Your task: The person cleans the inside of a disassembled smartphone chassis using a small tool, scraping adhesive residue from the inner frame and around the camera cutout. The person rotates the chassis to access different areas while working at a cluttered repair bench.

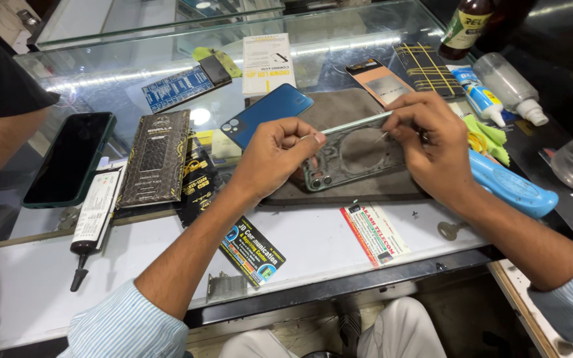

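Near the counter's front edge lie a paper card [252, 252] and a small key [448, 230] on the white surface. Just beyond them, on a dark grey work mat [339, 109], both hands are closed on a green phone back frame [349, 156]. The frame is thin, with a round cut-out, and its long axis runs left to right, slightly tilted. The left hand [270, 156] pinches its left end; the right hand [429, 146] grips the right end and holds a thin needle-like tool, whose tip touches the frame. Farther left lie a blue phone back cover [266, 113] and a black smartphone [67, 159]; a blue plastic tool [512, 187] lies to the right.
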